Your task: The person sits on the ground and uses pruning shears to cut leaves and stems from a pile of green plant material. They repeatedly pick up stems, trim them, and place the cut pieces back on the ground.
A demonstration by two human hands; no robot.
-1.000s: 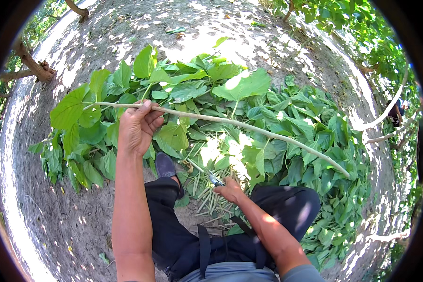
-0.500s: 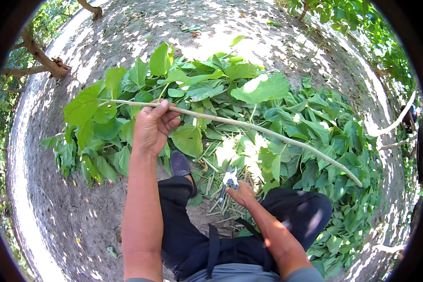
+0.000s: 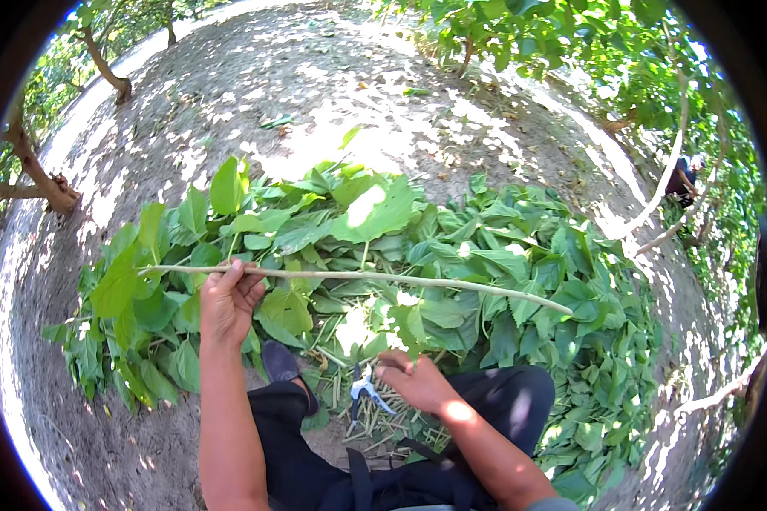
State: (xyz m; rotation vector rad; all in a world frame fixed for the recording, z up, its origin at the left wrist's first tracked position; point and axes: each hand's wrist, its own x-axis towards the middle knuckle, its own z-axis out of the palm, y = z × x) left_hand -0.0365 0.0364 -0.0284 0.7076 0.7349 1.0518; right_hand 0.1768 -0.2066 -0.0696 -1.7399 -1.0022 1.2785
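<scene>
Two hands: we work above the leaves (image 3: 452, 255).
Left hand (image 3: 227, 300): fingers closed around the stem (image 3: 383, 277).
Right hand (image 3: 418, 381): fingers curled narrow, beside the pruners (image 3: 363, 393).

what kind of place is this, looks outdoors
Likely an orchard or grove: bare dirt ground in dappled shade, tree trunks at the edge, and a heap of cut leaves around the seated person.
</scene>
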